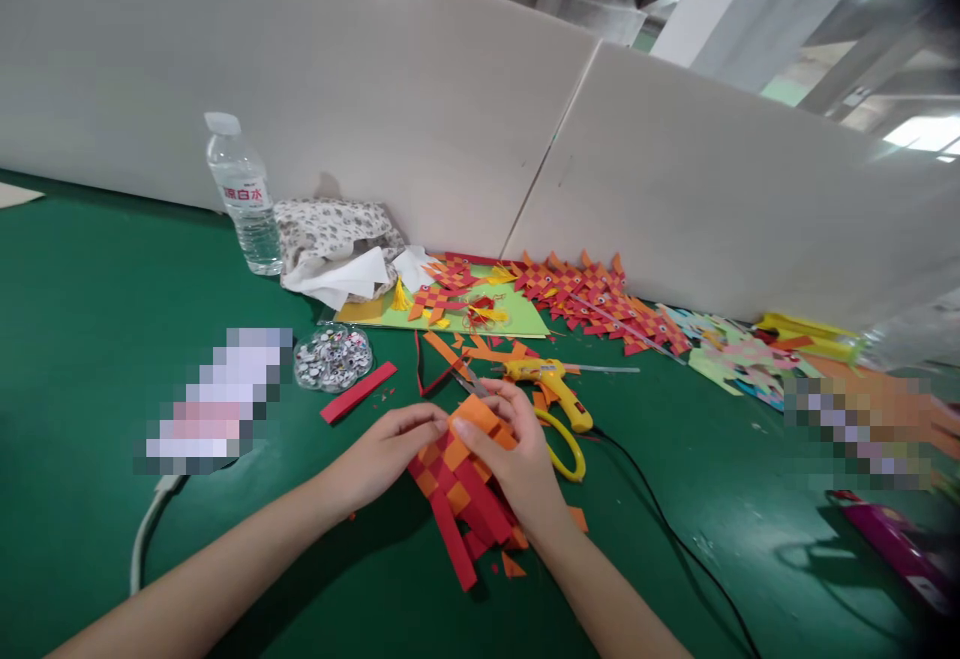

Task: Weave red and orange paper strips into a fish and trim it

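Between my hands is a woven paper piece (454, 461) of red and orange strips in a checked pattern, with loose red strip ends hanging toward me. My left hand (397, 449) pinches its upper left edge. My right hand (517, 444) grips the upper right part, thumb on top and fingers behind. Just beyond my right hand lie scissors with yellow handles (571, 454), their blades partly hidden by the fingers. A yellow glue gun (551, 384) rests behind them. A red paper strip (358, 394) lies to the left, and orange paper scraps (514, 565) lie near my right wrist.
A bag of googly eyes (334, 357), a water bottle (246, 199) and a patterned cloth pouch (337, 234) stand left. Finished woven paper fish (577, 289) pile along the white partition (450, 119). The glue gun's black cord (675, 534) runs right across the green table (300, 579).
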Demonstrator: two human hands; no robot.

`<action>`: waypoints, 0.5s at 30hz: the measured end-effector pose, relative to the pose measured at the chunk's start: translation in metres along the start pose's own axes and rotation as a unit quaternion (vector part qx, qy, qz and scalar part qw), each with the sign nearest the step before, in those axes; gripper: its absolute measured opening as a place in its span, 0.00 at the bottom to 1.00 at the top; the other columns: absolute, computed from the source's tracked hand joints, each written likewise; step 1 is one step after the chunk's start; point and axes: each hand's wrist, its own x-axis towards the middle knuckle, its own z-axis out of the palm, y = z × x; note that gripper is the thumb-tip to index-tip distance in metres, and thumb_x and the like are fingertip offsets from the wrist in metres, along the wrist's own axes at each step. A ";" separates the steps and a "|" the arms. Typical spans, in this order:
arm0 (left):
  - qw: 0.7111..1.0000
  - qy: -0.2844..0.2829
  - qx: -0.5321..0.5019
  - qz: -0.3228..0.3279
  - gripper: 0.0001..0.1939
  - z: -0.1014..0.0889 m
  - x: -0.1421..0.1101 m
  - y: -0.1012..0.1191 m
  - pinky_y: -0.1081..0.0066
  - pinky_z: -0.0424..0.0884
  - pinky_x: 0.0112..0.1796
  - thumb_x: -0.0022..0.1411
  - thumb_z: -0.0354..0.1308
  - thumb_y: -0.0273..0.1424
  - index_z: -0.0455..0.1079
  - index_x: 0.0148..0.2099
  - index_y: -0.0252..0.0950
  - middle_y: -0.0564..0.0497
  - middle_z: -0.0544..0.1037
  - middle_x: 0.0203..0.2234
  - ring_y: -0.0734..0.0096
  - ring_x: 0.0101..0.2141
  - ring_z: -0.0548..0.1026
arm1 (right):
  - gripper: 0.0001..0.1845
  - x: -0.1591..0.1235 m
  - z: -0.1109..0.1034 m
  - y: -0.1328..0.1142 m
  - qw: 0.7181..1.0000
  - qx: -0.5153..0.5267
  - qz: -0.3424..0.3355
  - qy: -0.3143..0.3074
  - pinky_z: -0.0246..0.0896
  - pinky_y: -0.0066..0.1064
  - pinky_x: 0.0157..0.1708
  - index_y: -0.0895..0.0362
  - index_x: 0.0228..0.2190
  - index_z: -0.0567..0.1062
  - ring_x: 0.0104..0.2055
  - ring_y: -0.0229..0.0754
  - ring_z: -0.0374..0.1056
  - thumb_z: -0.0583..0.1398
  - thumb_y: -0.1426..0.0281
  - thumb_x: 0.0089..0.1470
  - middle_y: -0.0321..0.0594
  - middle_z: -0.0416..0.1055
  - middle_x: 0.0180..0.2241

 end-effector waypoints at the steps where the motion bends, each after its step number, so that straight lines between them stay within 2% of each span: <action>1: 1.000 -0.002 0.000 0.001 0.09 0.000 0.000 0.000 0.76 0.60 0.29 0.55 0.54 0.37 0.73 0.31 0.39 0.55 0.73 0.26 0.70 0.30 0.67 | 0.24 0.001 0.001 -0.001 1.000 0.003 0.001 0.000 0.67 0.32 0.32 0.53 0.42 0.66 0.32 0.41 0.69 0.65 0.64 0.43 0.36 0.69 0.31; 4: 1.000 0.000 -0.002 -0.003 0.08 0.000 0.000 0.001 0.76 0.60 0.31 0.54 0.55 0.36 0.73 0.29 0.40 0.55 0.73 0.27 0.70 0.30 0.67 | 0.22 0.002 0.002 -0.002 1.000 0.015 -0.004 -0.001 0.66 0.30 0.30 0.52 0.43 0.65 0.29 0.39 0.68 0.64 0.65 0.44 0.33 0.68 0.29; 8: 1.000 0.009 -0.014 -0.022 0.08 0.001 0.000 0.004 0.76 0.59 0.31 0.54 0.55 0.35 0.73 0.28 0.40 0.56 0.72 0.26 0.71 0.30 0.66 | 0.22 0.003 0.002 -0.003 1.000 0.005 -0.018 0.007 0.65 0.29 0.32 0.52 0.43 0.65 0.31 0.39 0.68 0.64 0.66 0.45 0.32 0.68 0.29; 15: 0.996 -0.010 -0.072 -0.050 0.06 0.003 0.003 0.002 0.76 0.58 0.28 0.51 0.56 0.34 0.72 0.29 0.38 0.56 0.69 0.23 0.73 0.27 0.65 | 0.22 0.004 0.000 0.003 1.000 0.021 -0.012 -0.002 0.65 0.30 0.32 0.51 0.43 0.65 0.32 0.39 0.67 0.64 0.66 0.46 0.32 0.67 0.29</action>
